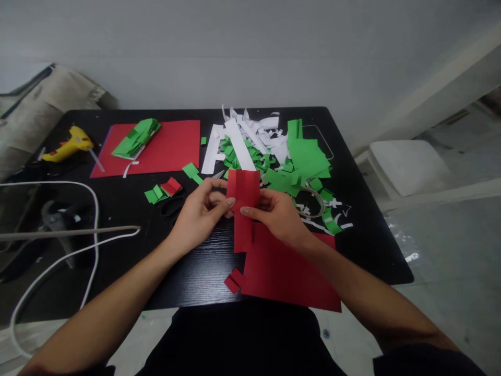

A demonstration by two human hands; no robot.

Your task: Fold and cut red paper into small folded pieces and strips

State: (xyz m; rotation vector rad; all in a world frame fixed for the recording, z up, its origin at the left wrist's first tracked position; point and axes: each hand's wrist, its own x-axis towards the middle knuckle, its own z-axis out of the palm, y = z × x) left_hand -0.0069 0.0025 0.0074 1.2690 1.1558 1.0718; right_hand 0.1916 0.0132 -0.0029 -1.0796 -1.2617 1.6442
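Observation:
A strip of red paper point(243, 232) with fold lines is held upright between both hands, above the table's front half. My left hand point(201, 211) pinches its left edge, thumb on the near face. From the other side my right hand point(277, 214) grips the right edge, its thumb also on the front and the other fingers partly hidden behind. Under the right forearm lies a larger red sheet point(289, 271). A small folded red piece point(235, 280) rests by its left edge. Scissors point(172, 206) lie partly hidden behind my left hand.
Green and white scraps point(250, 149) are heaped at the back, with a tape roll point(310, 202) at their right. A yellow glue gun point(72, 144) lies at the left near a red sheet point(172, 151) bearing folded green paper point(136, 138). White cable point(96, 240) loops across the left side.

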